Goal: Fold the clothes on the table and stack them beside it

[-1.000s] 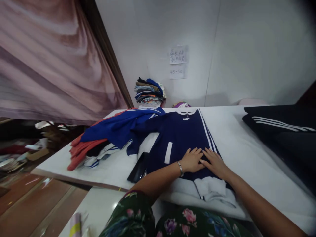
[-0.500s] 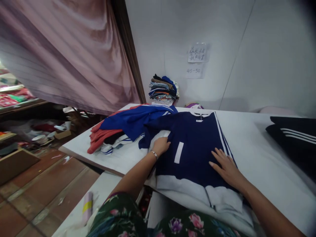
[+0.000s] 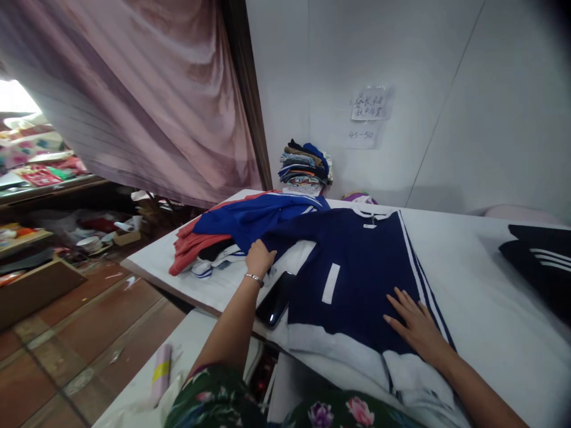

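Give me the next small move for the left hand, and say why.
Probably fold the navy sleeve inward over the navy garment: the sleeve juts out to the side, the left hand is already at its outer end, and the right hand lies spread on the garment's body, seemingly steadying it.

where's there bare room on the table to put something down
Widest: white tabletop between the navy white-striped jacket and the folded black white-striped garment. Smaller: the near left corner, beside crumpled red-orange cloth. Crowded: left of the jacket, where its sleeve, the left hand and a black rectangular phone sit close.
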{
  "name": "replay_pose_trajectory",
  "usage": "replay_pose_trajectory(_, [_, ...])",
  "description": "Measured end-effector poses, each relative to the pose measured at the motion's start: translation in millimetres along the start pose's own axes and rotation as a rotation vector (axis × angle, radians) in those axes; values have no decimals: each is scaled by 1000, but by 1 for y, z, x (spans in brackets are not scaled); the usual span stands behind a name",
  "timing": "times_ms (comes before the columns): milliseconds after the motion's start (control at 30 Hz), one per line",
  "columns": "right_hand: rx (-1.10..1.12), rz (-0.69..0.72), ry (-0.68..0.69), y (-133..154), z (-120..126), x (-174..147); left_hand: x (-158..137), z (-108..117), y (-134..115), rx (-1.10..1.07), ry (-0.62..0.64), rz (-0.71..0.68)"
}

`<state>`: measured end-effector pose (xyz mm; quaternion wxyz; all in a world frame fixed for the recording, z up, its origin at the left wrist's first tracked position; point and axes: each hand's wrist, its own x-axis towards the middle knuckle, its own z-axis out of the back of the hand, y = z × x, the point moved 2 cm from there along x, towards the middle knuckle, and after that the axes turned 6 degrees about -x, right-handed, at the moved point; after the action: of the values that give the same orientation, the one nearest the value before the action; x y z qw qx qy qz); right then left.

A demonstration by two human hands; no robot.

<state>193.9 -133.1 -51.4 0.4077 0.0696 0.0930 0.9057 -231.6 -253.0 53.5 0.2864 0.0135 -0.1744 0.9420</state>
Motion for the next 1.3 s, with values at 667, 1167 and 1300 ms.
replay_pose_trajectory(667, [1683,-266,32,42,58,36,-160,-3,-166,14,-29,-1892])
replay_pose_trajectory(1167, [1711,-604,-126,26,54,26,-132,-24,-76,-374,163,-835])
replay_pose_trajectory(1300, [1757,-617,-149,7,47,30,-141,-19,-60,-490,253,-698])
